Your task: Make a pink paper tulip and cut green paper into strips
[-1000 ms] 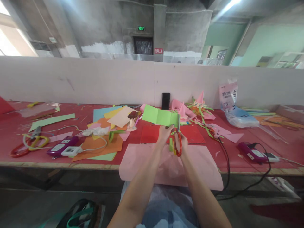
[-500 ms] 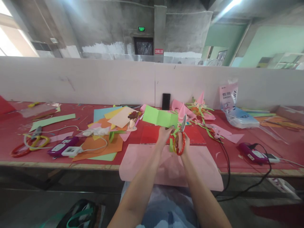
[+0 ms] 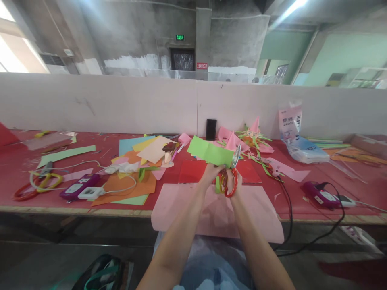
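Green paper (image 3: 210, 151) with a fold line is pinched at its lower edge by my left hand (image 3: 213, 171). Red-and-yellow-handled scissors (image 3: 236, 156) are held in my right hand (image 3: 235, 179), fingers through the loops. Their blades point up and sit at the paper's right end; whether they are parted is hard to tell. Below my hands lie a red sheet (image 3: 190, 172) and a large pink sheet (image 3: 178, 209) that hangs over the table edge. A small green strip (image 3: 217, 185) rests near my right hand.
Coloured paper sheets (image 3: 127, 147) pile up to the left, near a purple power strip (image 3: 80, 186) and another pair of scissors (image 3: 45, 177). A black phone (image 3: 211, 129) stands against the white partition (image 3: 136, 104). Pink-and-green paper crafts (image 3: 255, 133) and a plastic bag (image 3: 292, 125) are rightward.
The green paper has shifted right and tilted, its right end now meeting the scissor blades. My left hand has moved right, closer to my right hand.
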Demonstrator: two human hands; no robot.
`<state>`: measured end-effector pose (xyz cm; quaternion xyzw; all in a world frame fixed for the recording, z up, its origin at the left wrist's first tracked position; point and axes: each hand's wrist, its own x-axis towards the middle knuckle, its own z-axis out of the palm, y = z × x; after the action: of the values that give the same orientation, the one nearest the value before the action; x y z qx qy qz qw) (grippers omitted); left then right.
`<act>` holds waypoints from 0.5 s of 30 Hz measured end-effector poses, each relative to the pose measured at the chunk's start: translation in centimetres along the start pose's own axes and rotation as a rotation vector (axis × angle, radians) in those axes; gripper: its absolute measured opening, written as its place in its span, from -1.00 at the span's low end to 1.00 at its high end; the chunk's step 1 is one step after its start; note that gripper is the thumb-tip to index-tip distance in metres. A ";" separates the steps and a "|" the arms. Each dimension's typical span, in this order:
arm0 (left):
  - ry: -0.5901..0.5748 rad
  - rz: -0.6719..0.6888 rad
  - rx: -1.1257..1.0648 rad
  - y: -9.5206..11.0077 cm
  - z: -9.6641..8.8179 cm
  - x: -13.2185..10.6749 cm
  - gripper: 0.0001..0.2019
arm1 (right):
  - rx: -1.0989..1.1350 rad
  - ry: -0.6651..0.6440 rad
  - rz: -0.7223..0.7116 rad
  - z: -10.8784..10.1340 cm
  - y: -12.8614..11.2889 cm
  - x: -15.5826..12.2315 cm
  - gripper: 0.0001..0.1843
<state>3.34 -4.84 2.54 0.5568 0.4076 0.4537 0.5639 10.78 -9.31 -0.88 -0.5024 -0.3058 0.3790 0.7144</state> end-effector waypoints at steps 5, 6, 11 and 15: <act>-0.101 0.006 -0.054 -0.2 -0.2 0.0 -0.88 | -0.037 0.037 0.011 -0.1 -0.5 0.0 -0.79; -0.110 0.007 -0.058 -0.1 -0.2 -0.1 -0.88 | -0.040 0.041 0.017 -0.1 -0.6 0.0 -0.80; -0.134 -0.022 -0.067 0.0 -0.6 -0.1 -0.82 | -0.053 0.049 0.020 -0.3 -0.8 0.0 -0.80; -0.133 -0.013 -0.065 0.0 -0.8 0.1 -0.79 | -0.023 0.029 0.010 -0.3 -0.7 0.0 -0.73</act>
<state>2.60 -4.51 2.54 0.5643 0.3578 0.4253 0.6105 11.14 -9.63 -0.28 -0.5174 -0.2971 0.3717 0.7112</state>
